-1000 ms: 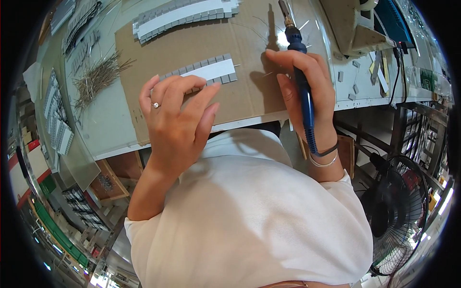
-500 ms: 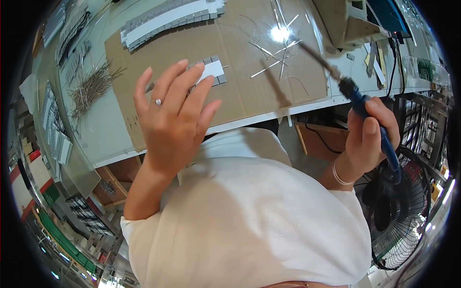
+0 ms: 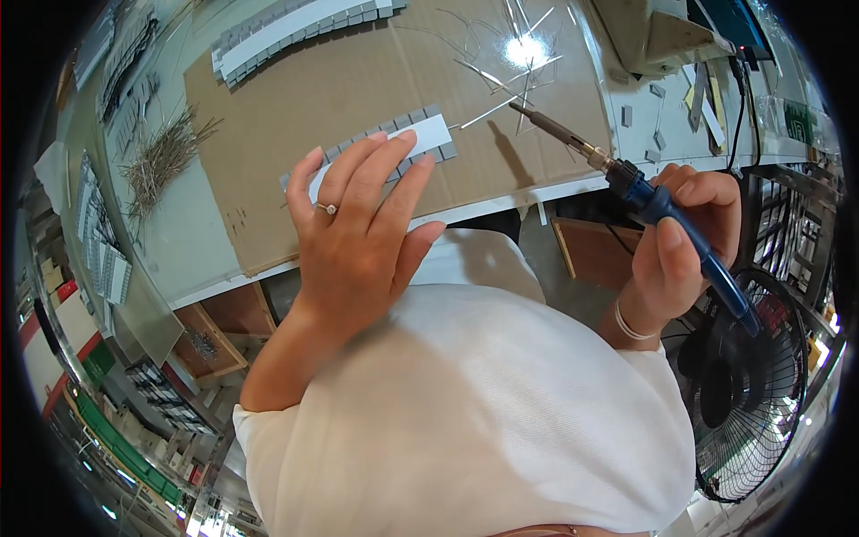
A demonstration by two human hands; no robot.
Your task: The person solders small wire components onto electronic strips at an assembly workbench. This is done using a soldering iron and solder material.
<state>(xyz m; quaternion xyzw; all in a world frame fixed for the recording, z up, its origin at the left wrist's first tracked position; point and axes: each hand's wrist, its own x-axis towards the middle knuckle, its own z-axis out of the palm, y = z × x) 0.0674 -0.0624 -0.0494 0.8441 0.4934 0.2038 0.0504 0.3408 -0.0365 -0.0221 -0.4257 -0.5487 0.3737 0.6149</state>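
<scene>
White short-sleeved top (image 3: 465,394); slim stone-set ring (image 3: 329,209); thin silvery bangle (image 3: 629,329).

Strip (image 3: 436,134): white band w/ grey blocks along both long edges; lies on brown cardboard (image 3: 420,76), slanting up to R, L part partly hidden. Soldering iron (image 3: 646,195): blue handle, metal shaft, dk tip; tilted, tip pointing up-L, raised off cardboard.

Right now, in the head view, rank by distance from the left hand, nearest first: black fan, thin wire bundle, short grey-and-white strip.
From the left hand:
1. Short grey-and-white strip: under its fingertips, on the cardboard.
2. Thin wire bundle: off to the left, on the table.
3. Black fan: far right, below table level.
</scene>
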